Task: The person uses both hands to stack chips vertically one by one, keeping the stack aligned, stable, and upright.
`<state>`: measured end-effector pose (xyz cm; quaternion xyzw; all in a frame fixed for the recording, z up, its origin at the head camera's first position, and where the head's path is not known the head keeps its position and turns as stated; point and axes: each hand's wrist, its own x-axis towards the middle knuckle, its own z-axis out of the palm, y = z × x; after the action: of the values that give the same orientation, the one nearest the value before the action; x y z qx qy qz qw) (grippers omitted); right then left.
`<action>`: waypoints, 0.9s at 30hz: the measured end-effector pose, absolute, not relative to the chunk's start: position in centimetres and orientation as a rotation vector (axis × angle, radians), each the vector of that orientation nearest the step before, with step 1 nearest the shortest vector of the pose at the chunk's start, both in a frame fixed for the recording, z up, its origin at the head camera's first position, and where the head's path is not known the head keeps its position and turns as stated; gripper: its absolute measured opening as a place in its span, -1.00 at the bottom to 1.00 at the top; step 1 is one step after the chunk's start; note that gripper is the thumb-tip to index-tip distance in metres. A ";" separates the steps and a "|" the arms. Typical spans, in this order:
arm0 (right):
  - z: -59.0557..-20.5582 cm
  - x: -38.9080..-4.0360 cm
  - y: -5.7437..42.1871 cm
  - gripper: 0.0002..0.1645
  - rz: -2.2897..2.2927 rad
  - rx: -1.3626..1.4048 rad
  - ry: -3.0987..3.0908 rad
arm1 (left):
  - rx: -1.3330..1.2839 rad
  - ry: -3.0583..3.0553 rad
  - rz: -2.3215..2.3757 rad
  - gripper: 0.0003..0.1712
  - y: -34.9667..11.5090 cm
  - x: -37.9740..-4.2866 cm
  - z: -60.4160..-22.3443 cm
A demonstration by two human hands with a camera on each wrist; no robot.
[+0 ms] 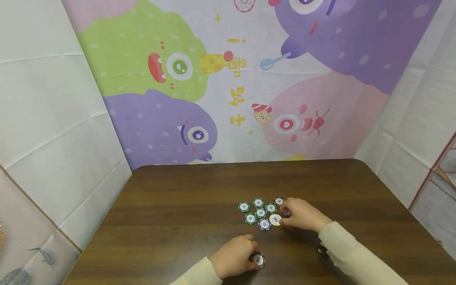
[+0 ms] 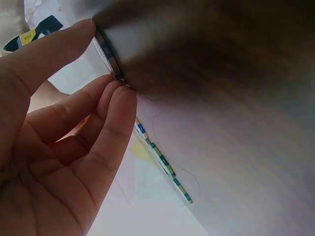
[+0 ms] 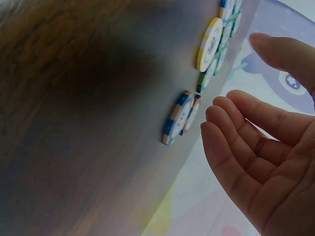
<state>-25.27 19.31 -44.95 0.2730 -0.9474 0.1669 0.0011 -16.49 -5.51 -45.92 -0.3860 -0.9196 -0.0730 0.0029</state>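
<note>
In the head view, my left hand pinches a dark poker chip between thumb and fingertips, low over the near part of the table. The left wrist view shows that chip edge-on. My right hand is at the right end of a group of chips, fingers loosely bent and thumb apart, with nothing between them in the right wrist view. Nearest to it are a yellow-rimmed chip, a blue chip partly hidden in the head view, and a brownish chip.
Several green chips and another blue chip lie flat, close together, on the brown wooden table. A cartoon-printed cloth hangs behind the table's far edge. A black device is on the right wrist.
</note>
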 end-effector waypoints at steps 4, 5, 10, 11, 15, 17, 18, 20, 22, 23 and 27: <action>-45.3 -25.6 19.0 -0.65 0.537 0.845 -3.022 | -1.208 -2.888 -0.219 -0.76 -5.5 -16.5 -46.0; -45.4 -25.6 18.9 -0.66 0.538 0.844 -3.034 | -1.209 -2.889 -0.217 -0.76 -5.5 -16.4 -45.9; -45.5 -25.8 18.5 -0.73 0.514 0.874 -3.063 | -1.212 -2.891 -0.222 -0.76 -5.5 -16.4 -45.9; -45.5 -25.8 18.4 -0.73 0.512 0.881 -3.062 | -1.214 -2.889 -0.223 -0.76 -5.5 -16.5 -46.0; -45.4 -25.7 18.0 -0.70 0.513 0.894 -3.064 | -1.216 -2.884 -0.238 -0.76 -5.5 -16.6 -46.2; -45.5 -25.7 17.9 -0.69 0.499 0.894 -3.062 | -1.218 -2.884 -0.246 -0.76 -5.5 -16.6 -46.2; -45.6 -25.7 17.8 -0.66 0.481 0.894 -3.062 | -1.218 -2.886 -0.252 -0.76 -5.5 -16.6 -46.2; -45.6 -25.8 17.7 -0.63 0.452 0.884 -3.065 | -1.218 -2.887 -0.260 -0.76 -5.5 -16.6 -46.2; -45.7 -25.8 17.6 -0.61 0.426 0.880 -3.061 | -1.220 -2.884 -0.262 -0.76 -5.5 -16.6 -46.2; -45.7 -25.8 17.5 -0.61 0.422 0.877 -3.063 | -1.221 -2.884 -0.264 -0.76 -5.5 -16.6 -46.2; -45.6 -25.6 17.3 -0.62 0.406 0.859 -3.070 | -1.216 -2.890 -0.263 -0.76 -5.5 -16.6 -46.2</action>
<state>-25.64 17.33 -45.60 0.2672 -0.9546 0.1263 -0.0363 -16.64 -5.49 -46.17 -0.3865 -0.9185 -0.0837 -0.0027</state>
